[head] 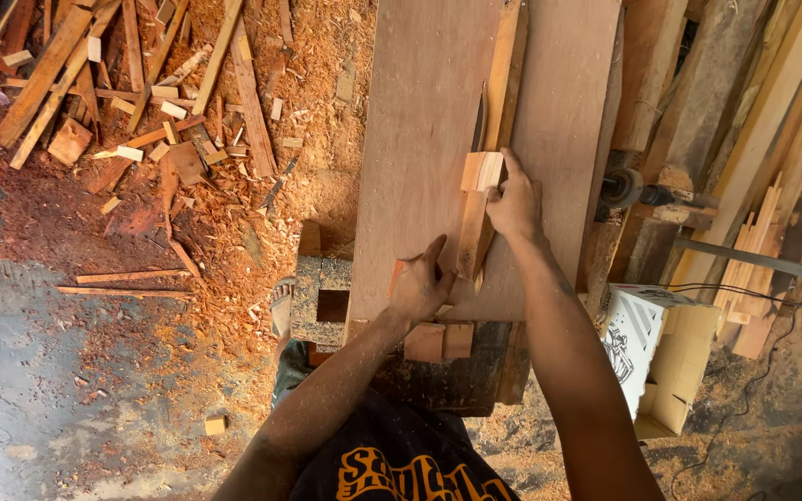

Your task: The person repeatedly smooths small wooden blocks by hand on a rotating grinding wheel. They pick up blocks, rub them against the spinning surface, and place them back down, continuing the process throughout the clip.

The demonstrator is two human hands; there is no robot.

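Observation:
A long narrow wooden strip (505, 83) lies lengthwise on a wide plywood board (420, 139). A small pale wood block (481, 172) sits across the strip near its middle. My right hand (515, 204) presses on the strip just below the block, forefinger stretched up beside it. My left hand (420, 288) grips the near end of the strip at the board's near edge, thumb raised. A thin dark blade-like piece (478, 121) lies alongside the strip above the block; what it is cannot be told.
Two short wood blocks (438, 341) sit under the board's near edge. Scrap offcuts (95, 93) and sawdust cover the floor at left. A white cardboard box (647, 357) stands at right, with planks (763, 130) and a machine spindle (624, 188) beyond it.

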